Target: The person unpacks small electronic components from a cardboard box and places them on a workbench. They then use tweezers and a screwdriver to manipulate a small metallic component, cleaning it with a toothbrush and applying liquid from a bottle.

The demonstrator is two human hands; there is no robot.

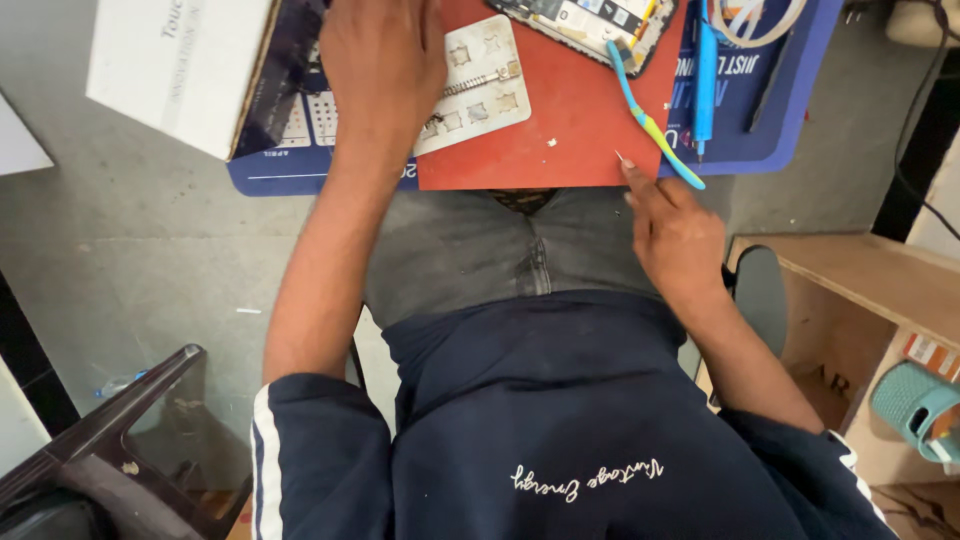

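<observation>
Dark navy sweatshirt fabric (560,440) fills the near view above grey trousers. Further off, the right hand (675,235) is closed in a pinch on a thin metal pin (620,157), its tip touching the near edge of the red rectangular work mat (560,120). The left hand (385,65) is laid palm-down, fingers loosely spread, on a pale perforated metal plate (480,85). A blue-green toothbrush (650,120) lies just right of the pin.

White box (180,70) sits top left, hanging over a blue mat (760,140). Opened phone (585,28) up top, a blue pen (706,75) beside it. Wooden shelf (860,265) on the right with a teal mesh cup (915,405), black chair (110,440) bottom left.
</observation>
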